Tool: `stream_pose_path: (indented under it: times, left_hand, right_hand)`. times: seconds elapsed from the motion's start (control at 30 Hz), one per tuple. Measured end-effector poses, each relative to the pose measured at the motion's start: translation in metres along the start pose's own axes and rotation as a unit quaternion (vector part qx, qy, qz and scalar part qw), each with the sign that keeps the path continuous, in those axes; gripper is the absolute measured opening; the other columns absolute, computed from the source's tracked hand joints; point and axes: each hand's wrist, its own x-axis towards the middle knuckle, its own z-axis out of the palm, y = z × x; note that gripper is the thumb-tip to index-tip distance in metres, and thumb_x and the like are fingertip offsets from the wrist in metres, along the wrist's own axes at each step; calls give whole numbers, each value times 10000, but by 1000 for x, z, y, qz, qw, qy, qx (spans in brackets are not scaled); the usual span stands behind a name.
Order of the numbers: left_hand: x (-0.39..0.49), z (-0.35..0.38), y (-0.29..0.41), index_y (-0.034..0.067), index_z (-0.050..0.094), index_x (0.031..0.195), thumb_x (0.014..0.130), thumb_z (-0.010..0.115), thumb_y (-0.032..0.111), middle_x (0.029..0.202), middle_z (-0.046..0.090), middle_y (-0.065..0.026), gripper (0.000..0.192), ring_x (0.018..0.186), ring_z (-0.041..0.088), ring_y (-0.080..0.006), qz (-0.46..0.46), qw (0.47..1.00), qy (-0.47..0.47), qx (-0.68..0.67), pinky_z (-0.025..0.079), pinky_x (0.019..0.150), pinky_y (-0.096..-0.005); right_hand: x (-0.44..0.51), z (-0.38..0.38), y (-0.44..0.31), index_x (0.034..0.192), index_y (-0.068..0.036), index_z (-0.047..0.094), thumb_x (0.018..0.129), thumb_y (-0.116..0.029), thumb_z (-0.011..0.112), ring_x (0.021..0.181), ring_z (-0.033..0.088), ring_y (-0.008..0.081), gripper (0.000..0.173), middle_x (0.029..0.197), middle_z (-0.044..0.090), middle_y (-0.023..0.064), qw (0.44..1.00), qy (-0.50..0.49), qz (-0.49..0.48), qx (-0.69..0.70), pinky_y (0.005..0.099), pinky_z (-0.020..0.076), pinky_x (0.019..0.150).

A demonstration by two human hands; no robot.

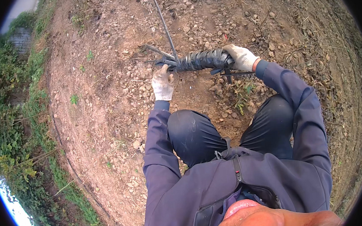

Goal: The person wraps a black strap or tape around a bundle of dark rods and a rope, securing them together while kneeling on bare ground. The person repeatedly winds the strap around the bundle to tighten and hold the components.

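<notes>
A thick roll of black plastic drip tape or film [200, 60] lies crosswise above stony soil in front of my knees. My right hand [240, 57], in a white knit glove, grips its right end, where short black strips hang down. My left hand [162, 82], gloved the same way, touches the loose black ends at the roll's left end with its fingertips; its exact hold is hard to tell. From that left end a long dark strip [162, 22] runs away up the picture.
Rocky brown soil [102, 87] with small weeds spreads around me. A thin dark line, perhaps a hose [65, 154], runs along the field's left edge, beside green bushes [10, 132]. Dry stalks and a leafy weed [240, 103] stand near my right knee.
</notes>
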Motion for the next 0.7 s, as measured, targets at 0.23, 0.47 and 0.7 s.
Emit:
stream_pose_path:
  times: [0.23, 0.47, 0.7]
  left_hand:
    - [-11, 52, -44, -1, 704, 1410, 986, 900, 364, 1307, 777, -189, 593, 1075, 775, -315, -406, 888, -157, -147, 648, 960, -451]
    - [32, 110, -81, 34, 821, 1210, 992, 892, 546, 1014, 792, -135, 560, 860, 737, -262, -721, 543, -137, -408, 619, 702, -407]
    - [86, 107, -40, -21, 661, 1587, 879, 734, 930, 1668, 622, -220, 1188, 1532, 580, -346, -606, 706, -302, -207, 428, 1262, -458]
  right_hand:
    - [-19, 25, 55, 1428, -36, 622, 835, 44, 771, 1232, 701, 473, 617, 1284, 708, 253, 996, 60, -28, -62, 503, 587, 1046]
    - [-14, 25, 52, 1381, -21, 648, 886, 20, 719, 1176, 704, 466, 502, 1229, 725, 245, 995, 59, -25, -70, 505, 576, 1024]
    - [-19, 34, 46, 1331, -15, 646, 902, -5, 684, 1095, 691, 419, 430, 1141, 733, 192, 985, 107, -15, -134, 498, 561, 964]
